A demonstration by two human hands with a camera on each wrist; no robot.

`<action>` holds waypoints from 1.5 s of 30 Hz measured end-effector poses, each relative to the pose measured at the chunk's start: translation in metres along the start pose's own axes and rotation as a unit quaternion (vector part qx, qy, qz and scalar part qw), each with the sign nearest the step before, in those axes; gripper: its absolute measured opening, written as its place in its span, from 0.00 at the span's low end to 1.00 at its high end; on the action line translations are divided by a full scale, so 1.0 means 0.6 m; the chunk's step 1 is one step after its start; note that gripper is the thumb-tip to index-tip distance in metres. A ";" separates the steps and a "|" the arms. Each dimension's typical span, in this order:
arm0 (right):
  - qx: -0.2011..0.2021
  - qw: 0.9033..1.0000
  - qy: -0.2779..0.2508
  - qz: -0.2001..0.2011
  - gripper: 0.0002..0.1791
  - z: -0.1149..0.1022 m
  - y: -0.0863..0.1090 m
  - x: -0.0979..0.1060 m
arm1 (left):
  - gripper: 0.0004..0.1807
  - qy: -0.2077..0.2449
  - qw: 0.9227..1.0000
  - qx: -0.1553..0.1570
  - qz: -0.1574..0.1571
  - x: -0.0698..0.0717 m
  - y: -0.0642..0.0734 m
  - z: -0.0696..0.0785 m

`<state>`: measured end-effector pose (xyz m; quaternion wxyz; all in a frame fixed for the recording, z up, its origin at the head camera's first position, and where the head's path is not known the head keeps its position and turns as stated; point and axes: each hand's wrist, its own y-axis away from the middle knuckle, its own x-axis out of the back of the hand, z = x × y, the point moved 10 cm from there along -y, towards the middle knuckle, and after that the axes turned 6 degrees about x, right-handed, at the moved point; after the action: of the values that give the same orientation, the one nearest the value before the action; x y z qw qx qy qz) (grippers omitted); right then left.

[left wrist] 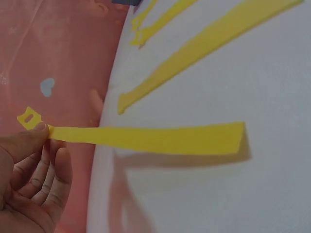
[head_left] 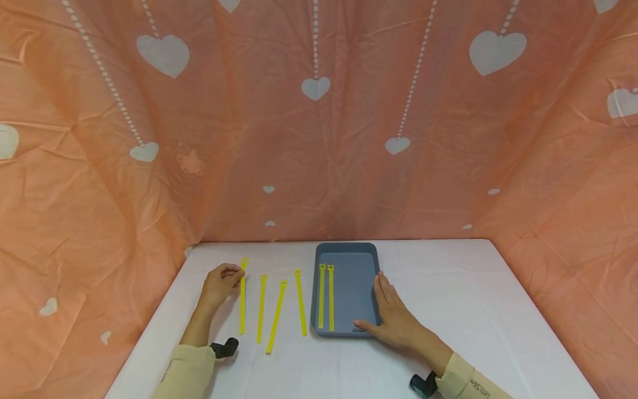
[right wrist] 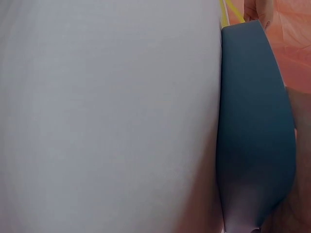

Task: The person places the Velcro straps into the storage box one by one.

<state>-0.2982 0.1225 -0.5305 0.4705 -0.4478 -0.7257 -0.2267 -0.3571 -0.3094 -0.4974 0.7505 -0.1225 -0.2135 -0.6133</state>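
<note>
The yellow strap (head_left: 242, 307) at the far left of the row is pinched near its slotted head between thumb and fingers of the left hand (head_left: 217, 285), over the table's left part. The thumb covers a short stretch behind the head; whether the tail end touches the white tabletop (head_left: 448, 299) I cannot tell.

Three loose straps (head_left: 276, 317) lie between it and the gray tray (head_left: 347, 247); the left wrist view crops the neighbouring ones at its top edge, with just a dark scrap in the corner. Two more straps (head_left: 331, 299) lie side by side inside the tray, toward its left wall.

The right hand (head_left: 399, 324) grasps nothing: its straight fingers rest along the tray's right side, thumb spread over the near corner, hiding part of the rim. In the right wrist view the tray wall fills much of the right side and that hand is mostly cut off.

Both sleeves (head_left: 186, 368) run out of frame, the lettering on the right one illegible; the heart-printed curtain (head_left: 349, 183) is cropped above
</note>
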 end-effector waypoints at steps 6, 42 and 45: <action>-0.002 1.000 -0.002 0.001 0.70 -0.001 0.001 0.003 | 0.15 -0.007 1.000 -0.017 0.003 0.004 0.010 0.026; 0.007 1.000 0.013 0.013 0.70 -0.003 0.002 0.006 | 0.15 0.098 0.989 -0.099 -0.040 -0.043 0.055 0.181; 0.006 1.000 0.011 0.012 0.70 -0.004 0.002 0.007 | 0.16 0.109 0.989 -0.093 -0.047 -0.050 0.054 0.188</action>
<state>-0.2968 0.1229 -0.5259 0.4836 -0.4510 -0.7167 -0.2215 -0.3494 -0.2258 -0.4102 0.7253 -0.1138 -0.0778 -0.6745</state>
